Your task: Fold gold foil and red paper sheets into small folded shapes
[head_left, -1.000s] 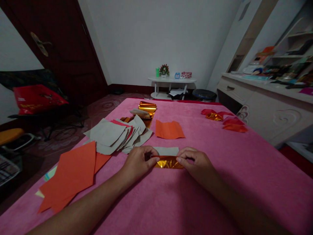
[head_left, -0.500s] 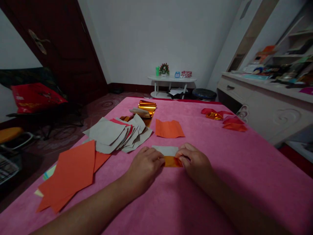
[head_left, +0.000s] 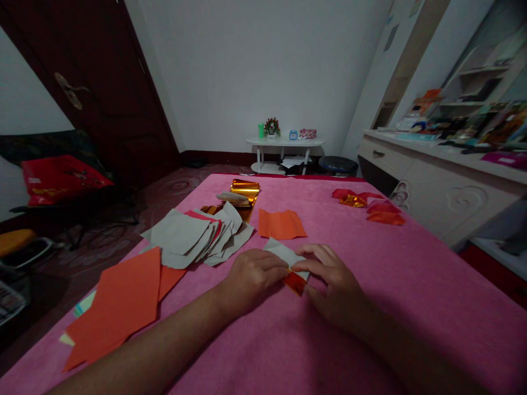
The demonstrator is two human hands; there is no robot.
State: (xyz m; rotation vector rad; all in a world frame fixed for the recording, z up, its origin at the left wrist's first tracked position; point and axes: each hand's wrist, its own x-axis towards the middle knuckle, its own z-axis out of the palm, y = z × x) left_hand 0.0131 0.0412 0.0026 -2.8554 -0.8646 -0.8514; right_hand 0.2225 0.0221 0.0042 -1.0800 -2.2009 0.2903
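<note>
On the near middle of the pink table (head_left: 411, 285), the 2 hands meet over a small folded foil paper (head_left: 295, 281), close together and almost touching. The left hand (head_left: 253, 277) is curled down on the paper's left end. The right hand (head_left: 333, 285) grips the right end with its fingers (head_left: 313, 259) laid across the top; in the dim light the thumb seems to be tucked beneath. The paper shows a grey back on its far flap and a shiny red-orange face at the near corner, which is lifted a little off the cloth.

Just beyond the hands lies 1 flat orange sheet (head_left: 280, 224). To its left is a fanned stack of grey sheets (head_left: 185, 236), and nearer the left edge are larger orange sheets (head_left: 119, 299). A gold foil roll (head_left: 246, 187) sits behind the stack. Well apart on the far right lie red and gold folded pieces (head_left: 370, 206).
</note>
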